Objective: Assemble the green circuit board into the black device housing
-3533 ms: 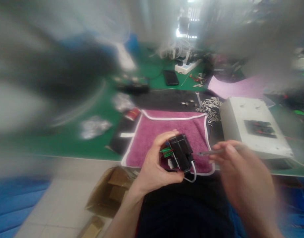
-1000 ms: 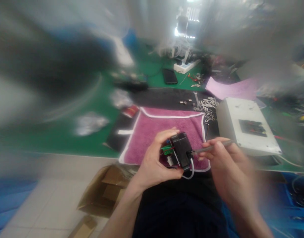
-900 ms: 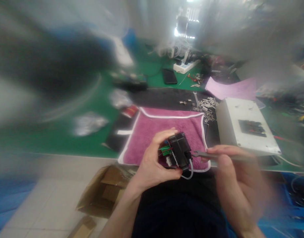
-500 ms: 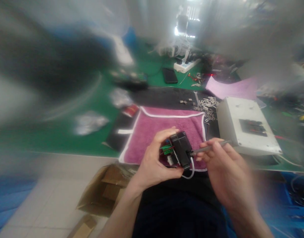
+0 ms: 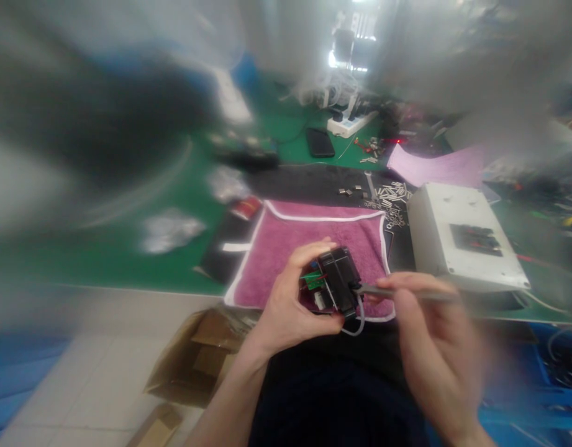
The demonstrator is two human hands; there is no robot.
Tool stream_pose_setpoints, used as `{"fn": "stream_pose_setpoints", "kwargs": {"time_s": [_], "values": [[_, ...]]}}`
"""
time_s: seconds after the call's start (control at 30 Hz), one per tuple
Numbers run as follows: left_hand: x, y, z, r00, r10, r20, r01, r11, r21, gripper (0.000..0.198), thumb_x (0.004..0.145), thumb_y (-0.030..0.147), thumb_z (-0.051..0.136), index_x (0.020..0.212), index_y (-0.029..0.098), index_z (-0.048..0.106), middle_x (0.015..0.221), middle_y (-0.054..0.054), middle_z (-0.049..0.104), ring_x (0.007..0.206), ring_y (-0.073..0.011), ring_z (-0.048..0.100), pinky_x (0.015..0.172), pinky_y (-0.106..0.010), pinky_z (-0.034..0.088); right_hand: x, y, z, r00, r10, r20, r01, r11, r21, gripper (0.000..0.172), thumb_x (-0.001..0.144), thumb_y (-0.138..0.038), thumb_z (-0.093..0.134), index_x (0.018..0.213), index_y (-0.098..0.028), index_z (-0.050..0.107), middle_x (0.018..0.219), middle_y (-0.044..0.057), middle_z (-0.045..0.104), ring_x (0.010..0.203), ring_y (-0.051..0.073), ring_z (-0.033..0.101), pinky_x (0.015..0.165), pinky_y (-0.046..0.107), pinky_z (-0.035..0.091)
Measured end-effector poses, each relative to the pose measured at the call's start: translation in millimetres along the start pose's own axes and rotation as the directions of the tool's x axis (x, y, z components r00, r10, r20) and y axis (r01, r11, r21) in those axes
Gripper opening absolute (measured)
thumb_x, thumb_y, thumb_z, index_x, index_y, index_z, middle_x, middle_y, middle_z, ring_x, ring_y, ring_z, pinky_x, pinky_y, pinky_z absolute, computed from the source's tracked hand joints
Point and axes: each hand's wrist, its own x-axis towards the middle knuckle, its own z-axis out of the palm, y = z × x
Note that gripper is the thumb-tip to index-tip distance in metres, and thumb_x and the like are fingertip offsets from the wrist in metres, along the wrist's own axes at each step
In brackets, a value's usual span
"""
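My left hand (image 5: 290,304) is closed around a black plastic housing (image 5: 342,276), thumb below and fingers over its top. A green circuit board (image 5: 313,280) and a white connector (image 5: 319,301) show on the housing's open left side. From the right side of the housing a grey cable (image 5: 361,320) loops down and back under it. My right hand (image 5: 430,329) grips a slim grey metal wrench (image 5: 388,292), held nearly level. The wrench's far end meets the housing where the cable comes out; its jaw is too small to make out.
Beneath my hands lies a pink cloth (image 5: 299,236) with white edging. Loose metal standoffs (image 5: 392,192) and another wrench (image 5: 369,181) lie beyond it. A white box (image 5: 467,236) stands at right, a phone (image 5: 320,143) and power strip (image 5: 351,124) behind. A cardboard box (image 5: 197,354) sits below, left.
My right hand has swung outward and shifted its hold, and the wrench now lies more level, its end still at the cable exit. The housing and my left hand have hardly moved.
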Motion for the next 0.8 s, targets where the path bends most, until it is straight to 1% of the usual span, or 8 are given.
{"fn": "stream_pose_setpoints", "kwargs": {"time_s": [0.07, 0.13, 0.27, 0.37, 0.5, 0.63, 0.73, 0.8], "values": [[0.0, 0.4, 0.3, 1.0, -0.01, 0.001, 0.01, 1.0, 0.001, 0.11, 0.06, 0.011, 0.095, 0.156, 0.034, 0.048, 0.157, -0.012, 0.057, 0.153, -0.0407, 0.051, 0.127, -0.062, 0.046, 4.2, 6.3, 1.1, 0.961, 0.277, 0.015, -0.272, 0.93, 0.248, 0.013, 0.107, -0.031, 0.063, 0.112, -0.021, 0.071, 0.107, 0.006, 0.076, 0.09, 0.018, 0.077, 0.079, 0.032, 0.065], [0.1, 0.3, 0.1, 1.0, -0.007, 0.007, 0.007, 1.0, -0.003, 0.111, 0.059, 0.011, 0.096, 0.156, 0.034, 0.048, 0.157, -0.012, 0.057, 0.153, -0.0406, 0.051, 0.126, -0.062, 0.046, 5.0, 7.4, 0.6, 0.935, 0.355, 0.017, -0.341, 0.881, 0.328, 0.017, 0.108, -0.035, 0.063, 0.113, -0.021, 0.071, 0.108, 0.006, 0.076, 0.086, 0.018, 0.077, 0.076, 0.032, 0.065], [0.6, -1.2, -1.4, 1.0, 0.016, 0.003, -0.016, 1.0, -0.012, 0.112, 0.058, 0.014, 0.098, 0.157, 0.033, 0.048, 0.156, -0.013, 0.057, 0.151, -0.0409, 0.053, 0.127, -0.063, 0.046, -2.9, -5.4, -2.5, 0.99, 0.002, -0.138, -0.011, 0.998, -0.062, 0.015, 0.103, -0.017, 0.067, 0.116, -0.021, 0.072, 0.111, 0.006, 0.076, 0.099, 0.016, 0.075, 0.087, 0.026, 0.063], [0.5, -2.3, -2.1, 0.999, 0.031, 0.014, -0.031, 0.999, -0.021, 0.11, 0.062, 0.016, 0.098, 0.157, 0.032, 0.047, 0.156, -0.013, 0.057, 0.15, -0.0405, 0.055, 0.127, -0.063, 0.045, -7.4, -16.4, -2.7, 0.965, -0.259, 0.035, 0.261, 0.94, -0.218, 0.028, 0.095, -0.003, 0.067, 0.119, -0.019, 0.069, 0.112, 0.005, 0.074, 0.107, 0.015, 0.072, 0.096, 0.025, 0.06], [-0.3, -2.3, -2.2, 1.0, 0.021, 0.01, -0.02, 1.0, -0.023, 0.111, 0.061, 0.017, 0.1, 0.158, 0.031, 0.047, 0.157, -0.014, 0.056, 0.15, -0.041, 0.054, 0.128, -0.064, 0.044, -7.2, -17.4, -0.9, 0.911, -0.36, 0.2, 0.401, 0.887, -0.229, 0.038, 0.09, 0.001, 0.071, 0.122, -0.019, 0.067, 0.115, 0.005, 0.073, 0.109, 0.014, 0.071, 0.1, 0.024, 0.058], [0.6, -0.9, -1.8, 1.0, 0.022, 0.012, -0.021, 1.0, -0.013, 0.112, 0.059, 0.01, 0.097, 0.157, 0.031, 0.048, 0.157, -0.013, 0.057, 0.152, -0.0406, 0.053, 0.127, -0.063, 0.046, 1.0, -1.2, -0.7, 0.999, 0.039, 0.018, -0.04, 0.998, 0.041, 0.013, 0.103, -0.017, 0.066, 0.114, -0.022, 0.07, 0.11, 0.005, 0.075, 0.1, 0.016, 0.075, 0.087, 0.028, 0.063], [2.5, -0.2, -1.8, 0.999, 0.026, 0.021, -0.026, 1.0, 0.003, 0.112, 0.058, 0.01, 0.097, 0.157, 0.031, 0.048, 0.157, -0.012, 0.058, 0.152, -0.0394, 0.053, 0.126, -0.06, 0.048, 8.2, 9.7, -1.8, 0.918, 0.384, 0.097, -0.391, 0.837, 0.384, 0.014, 0.107, -0.033, 0.063, 0.109, -0.022, 0.071, 0.105, 0.005, 0.075, 0.087, 0.017, 0.076, 0.078, 0.031, 0.065], [3.2, -0.6, -2.0, 0.999, 0.032, 0.025, -0.033, 0.999, 0.008, 0.112, 0.058, 0.012, 0.098, 0.156, 0.031, 0.049, 0.156, -0.012, 0.058, 0.151, -0.0389, 0.054, 0.126, -0.059, 0.048, 7.9, 9.2, -2.7, 0.915, 0.394, 0.084, -0.395, 0.84, 0.373, 0.015, 0.107, -0.034, 0.065, 0.11, -0.022, 0.071, 0.106, 0.006, 0.076, 0.087, 0.018, 0.077, 0.078, 0.032, 0.065]]}}
